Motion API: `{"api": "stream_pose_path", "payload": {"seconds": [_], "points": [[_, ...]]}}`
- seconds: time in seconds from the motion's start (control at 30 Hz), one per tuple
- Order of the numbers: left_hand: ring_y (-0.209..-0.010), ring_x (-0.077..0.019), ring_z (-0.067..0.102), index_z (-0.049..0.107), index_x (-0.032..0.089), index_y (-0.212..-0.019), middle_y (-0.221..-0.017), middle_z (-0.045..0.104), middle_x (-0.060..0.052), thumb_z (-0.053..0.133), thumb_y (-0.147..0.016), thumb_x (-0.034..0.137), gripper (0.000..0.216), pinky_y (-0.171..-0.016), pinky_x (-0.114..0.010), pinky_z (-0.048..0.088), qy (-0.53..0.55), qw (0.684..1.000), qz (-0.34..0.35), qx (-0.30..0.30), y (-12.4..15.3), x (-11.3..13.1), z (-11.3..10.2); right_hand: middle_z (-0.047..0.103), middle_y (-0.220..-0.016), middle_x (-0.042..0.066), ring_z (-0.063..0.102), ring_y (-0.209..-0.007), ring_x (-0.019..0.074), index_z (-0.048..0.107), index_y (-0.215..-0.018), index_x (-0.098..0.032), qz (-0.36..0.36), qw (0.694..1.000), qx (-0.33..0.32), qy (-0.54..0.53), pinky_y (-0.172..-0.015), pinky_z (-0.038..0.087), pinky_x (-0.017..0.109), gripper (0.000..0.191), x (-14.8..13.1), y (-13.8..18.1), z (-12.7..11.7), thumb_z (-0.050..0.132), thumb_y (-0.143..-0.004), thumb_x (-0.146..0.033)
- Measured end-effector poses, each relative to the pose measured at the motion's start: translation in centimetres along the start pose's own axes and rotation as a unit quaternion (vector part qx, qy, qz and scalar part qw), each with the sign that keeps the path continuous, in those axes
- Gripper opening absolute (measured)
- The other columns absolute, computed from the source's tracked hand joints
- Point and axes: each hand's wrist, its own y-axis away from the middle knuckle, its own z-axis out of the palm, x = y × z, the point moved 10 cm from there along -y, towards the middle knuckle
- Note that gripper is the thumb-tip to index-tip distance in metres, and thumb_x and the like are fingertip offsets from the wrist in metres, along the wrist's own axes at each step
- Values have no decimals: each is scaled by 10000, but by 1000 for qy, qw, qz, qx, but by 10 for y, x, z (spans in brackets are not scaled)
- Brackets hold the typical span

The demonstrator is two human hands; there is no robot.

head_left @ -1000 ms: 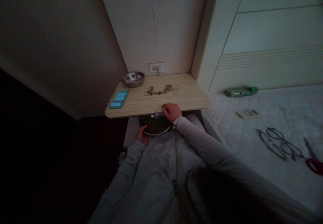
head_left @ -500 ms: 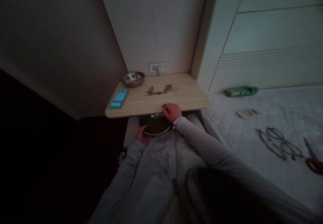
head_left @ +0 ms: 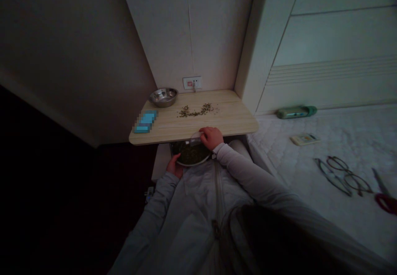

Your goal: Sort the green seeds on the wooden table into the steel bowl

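My left hand [head_left: 174, 167] grips the near left rim of a metal bowl [head_left: 191, 155] filled with small dark green bits, held just below the front edge of a light wooden shelf table [head_left: 229, 120]. My right hand [head_left: 211, 137] is closed on a small pale card [head_left: 195, 136] at the table's front edge, right above the bowl. A loose scatter of the same green bits [head_left: 197, 110] lies on the table farther back.
An empty steel bowl [head_left: 163, 96] sits at the table's back left, a blue blurred object [head_left: 145, 121] at its left edge. A wall socket [head_left: 192, 82] is behind. On the bed to the right lie a green case [head_left: 296, 111], a remote [head_left: 305, 139], two pairs of glasses [head_left: 343, 175] and red-handled scissors [head_left: 384, 198].
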Motion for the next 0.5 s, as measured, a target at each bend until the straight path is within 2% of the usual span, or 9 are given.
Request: {"api": "stream_pose_path", "payload": {"seconds": [0.5], "points": [[-880,-193,548,595,143,-769,-711,653,-44,445,-668,195,188,-801,-330,413,9,1000,12,1,-5,2,-5,585,-868,55,489,-825,183,526,-913,-170,0,1000,10,0,-718,307,295,270,0,0,-1,343,-729,-248]]}}
